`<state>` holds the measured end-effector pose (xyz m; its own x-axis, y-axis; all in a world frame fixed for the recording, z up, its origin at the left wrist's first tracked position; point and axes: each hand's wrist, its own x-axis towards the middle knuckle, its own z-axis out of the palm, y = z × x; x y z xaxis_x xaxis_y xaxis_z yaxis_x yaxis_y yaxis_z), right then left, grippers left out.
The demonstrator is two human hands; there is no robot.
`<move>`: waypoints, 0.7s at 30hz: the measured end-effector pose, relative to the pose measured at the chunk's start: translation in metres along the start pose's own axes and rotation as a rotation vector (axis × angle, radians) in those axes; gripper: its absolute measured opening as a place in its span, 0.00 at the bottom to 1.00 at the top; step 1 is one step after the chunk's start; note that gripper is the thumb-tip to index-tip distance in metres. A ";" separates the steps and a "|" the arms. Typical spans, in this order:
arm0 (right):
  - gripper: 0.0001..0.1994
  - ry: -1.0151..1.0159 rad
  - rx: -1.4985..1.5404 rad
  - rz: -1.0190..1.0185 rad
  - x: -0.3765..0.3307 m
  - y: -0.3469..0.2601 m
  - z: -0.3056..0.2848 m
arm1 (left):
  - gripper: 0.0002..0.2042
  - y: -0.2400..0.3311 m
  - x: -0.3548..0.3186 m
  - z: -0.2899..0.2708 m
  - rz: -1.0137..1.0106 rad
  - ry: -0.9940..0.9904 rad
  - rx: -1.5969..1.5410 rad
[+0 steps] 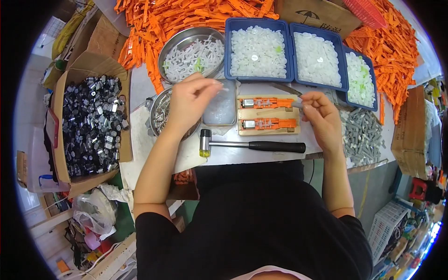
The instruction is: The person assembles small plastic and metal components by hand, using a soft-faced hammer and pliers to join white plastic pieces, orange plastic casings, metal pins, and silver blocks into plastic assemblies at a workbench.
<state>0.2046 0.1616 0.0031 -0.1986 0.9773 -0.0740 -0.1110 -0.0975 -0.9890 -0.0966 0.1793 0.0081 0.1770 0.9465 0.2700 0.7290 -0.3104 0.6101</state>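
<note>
My left hand [189, 100] is raised over a square tray with a whitish, translucent filling [219, 112]. Its thumb and fingertips are pinched; a tiny pale thing may be between them. My right hand [322, 116] grips a slim dark metal tool with a narrow tip [287, 89], which points left. Close to its thumb, a small grey piece [297, 105] meets the right end of the upper orange housing [275, 102]. This housing and a lower orange housing [280, 123] lie in a wooden fixture [266, 113], each with a silvery motor and small pale parts.
A mallet [233, 144] lies before the fixture. Behind stand blue bins [259, 79] of white discs, a round metal bowl [163, 70] of white parts and orange heaps [196, 14]. Screws fill another bowl [161, 112]. Left is a motor carton [59, 116]; right, grey pieces [361, 137].
</note>
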 end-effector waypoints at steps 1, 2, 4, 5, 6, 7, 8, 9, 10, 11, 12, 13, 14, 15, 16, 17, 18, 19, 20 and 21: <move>0.08 0.008 0.001 -0.002 0.002 -0.001 0.003 | 0.07 0.007 -0.004 -0.002 -0.081 0.059 -0.293; 0.08 -0.031 -0.003 -0.028 0.005 -0.001 0.006 | 0.08 0.013 -0.008 -0.002 -0.164 0.115 -0.586; 0.08 -0.074 -0.008 -0.054 0.012 -0.004 0.021 | 0.07 0.026 -0.017 0.004 -0.130 0.154 -0.663; 0.07 -0.110 0.020 -0.037 0.015 -0.009 0.030 | 0.06 0.032 -0.020 0.007 -0.097 0.194 -0.742; 0.07 -0.147 0.049 -0.020 0.018 -0.013 0.039 | 0.06 0.034 -0.022 0.011 -0.127 0.195 -0.810; 0.07 -0.144 0.045 -0.020 0.019 -0.014 0.045 | 0.06 0.037 -0.023 0.015 -0.126 0.193 -0.814; 0.07 -0.164 0.063 -0.014 0.020 -0.015 0.049 | 0.06 0.039 -0.022 0.019 -0.102 0.196 -0.781; 0.06 -0.190 0.081 -0.011 0.020 -0.016 0.053 | 0.06 0.043 -0.023 0.021 -0.076 0.204 -0.743; 0.07 -0.187 0.107 -0.017 0.019 -0.015 0.054 | 0.06 0.046 -0.023 0.024 -0.073 0.205 -0.746; 0.07 -0.186 0.103 -0.019 0.018 -0.014 0.054 | 0.06 0.050 -0.024 0.027 -0.081 0.199 -0.767; 0.07 -0.187 0.099 -0.026 0.016 -0.011 0.053 | 0.06 0.053 -0.024 0.031 -0.094 0.195 -0.787; 0.06 -0.187 0.094 -0.033 0.016 -0.009 0.052 | 0.06 0.055 -0.022 0.039 -0.096 0.196 -0.789; 0.06 -0.188 0.092 -0.031 0.016 -0.008 0.048 | 0.06 0.057 -0.020 0.048 -0.033 0.215 -0.692; 0.06 -0.127 0.015 -0.024 0.016 -0.007 0.042 | 0.06 0.058 -0.018 0.054 0.029 0.232 -0.597; 0.06 -0.063 -0.064 -0.017 0.017 -0.006 0.033 | 0.12 0.065 -0.019 0.054 -0.100 0.094 -0.629; 0.06 -0.062 -0.066 -0.016 0.019 -0.002 0.021 | 0.12 0.063 -0.018 0.057 -0.101 0.092 -0.632; 0.06 -0.011 -0.171 -0.040 0.020 0.004 0.006 | 0.16 0.061 -0.016 0.059 0.087 0.113 -0.337; 0.06 0.032 -0.274 -0.063 0.023 0.008 -0.004 | 0.19 0.059 -0.016 0.062 0.266 0.135 -0.034; 0.06 0.045 -0.287 -0.019 0.025 0.010 -0.009 | 0.26 0.059 -0.016 0.065 0.223 0.046 -0.064; 0.06 0.046 -0.286 -0.018 0.027 0.013 -0.010 | 0.26 0.061 -0.016 0.068 0.223 0.044 -0.065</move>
<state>0.2074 0.1886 -0.0129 -0.1539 0.9865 -0.0558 0.1665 -0.0297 -0.9856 -0.0099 0.1517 -0.0100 0.2990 0.8496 0.4345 0.6305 -0.5177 0.5783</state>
